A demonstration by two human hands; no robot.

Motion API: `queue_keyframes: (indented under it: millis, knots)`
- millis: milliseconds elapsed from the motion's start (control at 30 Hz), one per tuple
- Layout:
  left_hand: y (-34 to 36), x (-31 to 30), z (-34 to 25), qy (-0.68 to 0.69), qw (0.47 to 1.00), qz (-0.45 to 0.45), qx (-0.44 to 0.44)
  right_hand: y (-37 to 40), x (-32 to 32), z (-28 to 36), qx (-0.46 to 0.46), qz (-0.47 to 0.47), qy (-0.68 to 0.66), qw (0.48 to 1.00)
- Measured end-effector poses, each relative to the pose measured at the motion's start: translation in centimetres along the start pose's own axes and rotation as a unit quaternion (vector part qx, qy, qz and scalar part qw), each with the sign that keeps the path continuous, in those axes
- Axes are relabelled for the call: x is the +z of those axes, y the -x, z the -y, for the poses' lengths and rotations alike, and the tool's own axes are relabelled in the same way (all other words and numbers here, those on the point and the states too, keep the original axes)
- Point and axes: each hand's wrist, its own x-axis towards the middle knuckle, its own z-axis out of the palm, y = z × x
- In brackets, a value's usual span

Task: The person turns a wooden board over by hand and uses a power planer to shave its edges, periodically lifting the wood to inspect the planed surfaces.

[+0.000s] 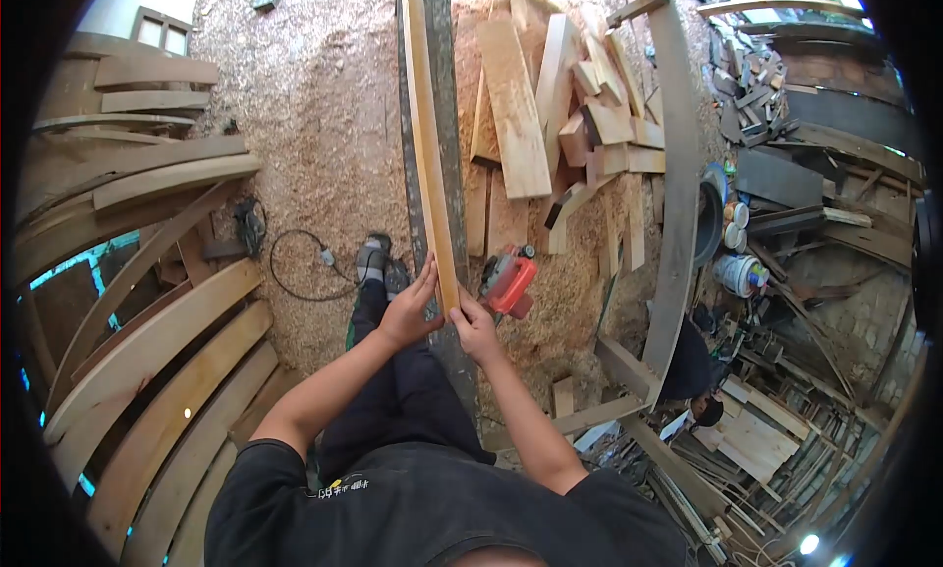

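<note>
A long, pale wooden strip runs away from me along a dark, worn beam. My left hand holds the strip's left side near its close end, fingers pointing up along the edge. On the other side, my right hand grips the same end, thumb at the edge. Some fingers are hidden under or behind the wood. Just right of my right hand, a red power tool, which looks like an electric planer, rests beside the beam.
Cut boards lie piled to the right. A cable curls over the shavings-covered floor. Curved planks stack at left. A wooden frame stands right, with buckets beyond it. Another person is at lower right.
</note>
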Motion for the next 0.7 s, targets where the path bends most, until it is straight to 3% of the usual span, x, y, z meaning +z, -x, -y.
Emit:
queue_keyframes:
  millis: [200, 333, 467, 533, 600, 633, 667, 700]
  knots:
    - [0.9, 4.2, 4.7, -0.043, 0.999, -0.023, -0.022, -1.9, 0.3, -5.6, 0.020, -0.011, -0.018, 1.000]
    - [1.2, 5.4, 6.3, -0.050, 0.998, -0.012, -0.047, -2.3, 1.0, -6.3, -0.011, -0.038, 0.048, 0.998]
    - [1.6, 5.7, 5.7, -0.050, 0.997, -0.018, -0.062, -1.3, 0.3, -3.6, 0.024, -0.048, 0.181, 0.982]
    - [2.4, 5.9, 6.6, 0.069, 0.994, -0.021, -0.082, -0.7, -0.9, -1.2, -0.058, -0.159, 0.250, 0.953]
    - [3.8, 6.0, 8.3, 0.060, 0.993, 0.013, -0.100, -0.3, -2.1, 0.4, -0.024, -0.343, 0.247, 0.906]
    - [4.3, 5.6, 8.4, 0.055, 0.990, 0.049, -0.121, -0.3, -2.9, -0.7, -0.027, -0.345, 0.245, 0.906]
    - [5.1, 5.2, 8.4, 0.054, 0.991, 0.049, -0.115, -0.6, -3.9, -2.7, 0.006, -0.415, 0.278, 0.866]
    - [5.4, 4.6, 7.8, -0.027, 0.991, 0.104, -0.085, -1.1, -5.2, -4.8, 0.037, -0.482, 0.308, 0.819]
